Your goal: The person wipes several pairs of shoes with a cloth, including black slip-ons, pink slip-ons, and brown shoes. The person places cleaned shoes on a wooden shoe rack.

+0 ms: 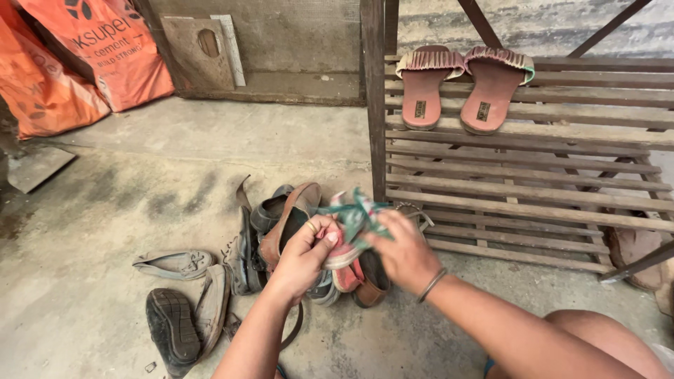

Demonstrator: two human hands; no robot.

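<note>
Two bare hands meet over a heap of worn shoes on the concrete floor point(105, 210): the left hand point(303, 256) closes its grip on the toe end of a small pink and red sandal point(342, 247), thumb on top with one ring on a finger, and the right hand point(404, 253), with one metal bangle at the wrist, clenches the sandal's green and white straps point(358, 210) from the other side. The sandal is held just above the heap, in front of the lower left corner of the wooden slatted rack point(519, 189). Under the hands lie one brown leather shoe point(288, 221) tilted on its side, one dark shoe point(270, 207) behind it, and several more that overlap too tightly to count. To the left, apart from the heap, lie one grey flat shoe point(175, 263), one black shoe turned sole up point(172, 326) and one pale shoe point(213, 302) beside it. On the top shelf of the rack stands one pair of brown slippers point(456, 88) with ribbed pink bands, each with one small dark rectangular label on its heel. At the upper left lean two orange sacks point(77, 56) with dark printed lettering, against the wall. One square board with an oval hole point(200, 52) rests against the wall near them.
</note>
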